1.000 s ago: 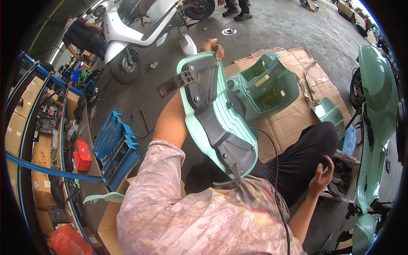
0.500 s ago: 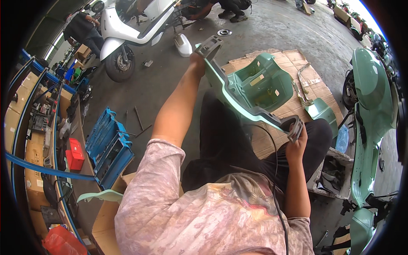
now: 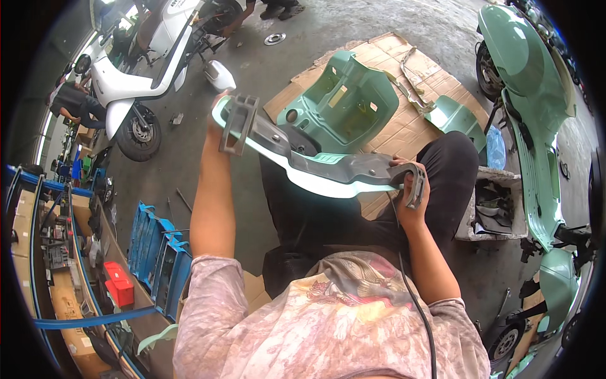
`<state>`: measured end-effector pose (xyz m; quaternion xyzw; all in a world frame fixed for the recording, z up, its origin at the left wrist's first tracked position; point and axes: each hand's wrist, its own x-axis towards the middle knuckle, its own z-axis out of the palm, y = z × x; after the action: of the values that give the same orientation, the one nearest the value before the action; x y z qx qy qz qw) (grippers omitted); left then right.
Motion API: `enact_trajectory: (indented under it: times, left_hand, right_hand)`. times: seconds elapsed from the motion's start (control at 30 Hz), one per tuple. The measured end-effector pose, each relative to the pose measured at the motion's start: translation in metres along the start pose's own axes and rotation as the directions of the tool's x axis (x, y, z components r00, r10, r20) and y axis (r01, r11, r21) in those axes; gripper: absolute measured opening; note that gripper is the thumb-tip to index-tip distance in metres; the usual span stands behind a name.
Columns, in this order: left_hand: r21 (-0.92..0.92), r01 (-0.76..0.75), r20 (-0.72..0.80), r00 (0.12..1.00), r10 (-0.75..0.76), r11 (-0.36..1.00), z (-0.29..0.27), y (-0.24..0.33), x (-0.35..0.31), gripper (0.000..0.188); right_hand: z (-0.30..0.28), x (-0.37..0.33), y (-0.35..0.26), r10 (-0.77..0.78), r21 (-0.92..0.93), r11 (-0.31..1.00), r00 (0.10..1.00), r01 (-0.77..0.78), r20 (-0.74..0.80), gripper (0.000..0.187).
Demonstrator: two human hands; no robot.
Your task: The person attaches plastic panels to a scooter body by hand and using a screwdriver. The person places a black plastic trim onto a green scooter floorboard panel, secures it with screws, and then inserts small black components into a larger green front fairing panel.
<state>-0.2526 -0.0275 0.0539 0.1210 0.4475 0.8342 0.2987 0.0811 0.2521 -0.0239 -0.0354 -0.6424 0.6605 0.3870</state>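
Observation:
Across my lap I hold a long mint-green scooter panel (image 3: pixel 315 180) with a dark grey inner side and a squared grey loop at each end. My left hand (image 3: pixel 218 112) grips its left end, mostly hidden behind the panel. At the right end, my right hand (image 3: pixel 413 201) is closed around the grey loop, with some fingers above the panel. Just beyond lies a large mint-green scooter body shell (image 3: pixel 347 104) with a hollow middle. It rests on a flattened cardboard sheet (image 3: pixel 435 79), partly covered by the held panel.
A curved green panel (image 3: pixel 456 119) and a bent metal bracket (image 3: pixel 410 85) lie on the cardboard. To the right stands a green scooter (image 3: pixel 527 132), near a foam box (image 3: pixel 499 205) of parts. A blue toolbox (image 3: pixel 161 252) sits left; a white scooter (image 3: pixel 136 85) and people are beyond.
The panel has tilted so more of its dark inner side shows. Its left end has swung down and left with my left hand. The surroundings have shifted left in view.

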Motion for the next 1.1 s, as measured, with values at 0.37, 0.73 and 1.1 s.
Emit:
enact_trajectory:
  times: [0.37,0.73,1.1]
  left_hand:
    - [0.223,0.488,-0.197,0.870,-0.451,0.844,0.000,-0.001,-0.056,0.055]
    - [0.006,0.531,0.035,0.847,-0.531,0.847,0.016,-0.026,-0.092,0.068]
    - [0.034,0.401,0.148,0.904,-0.401,0.916,-0.014,-0.068,-0.124,0.068]
  right_hand:
    - [-0.004,0.001,-0.002,-0.137,-0.136,0.980,0.988,0.146,0.071,0.030]
    - [-0.005,-0.002,0.003,-0.146,-0.180,0.972,0.989,0.149,0.032,0.050]
    - [-0.012,-0.024,0.034,0.121,0.201,0.972,0.992,-0.123,0.022,0.049]
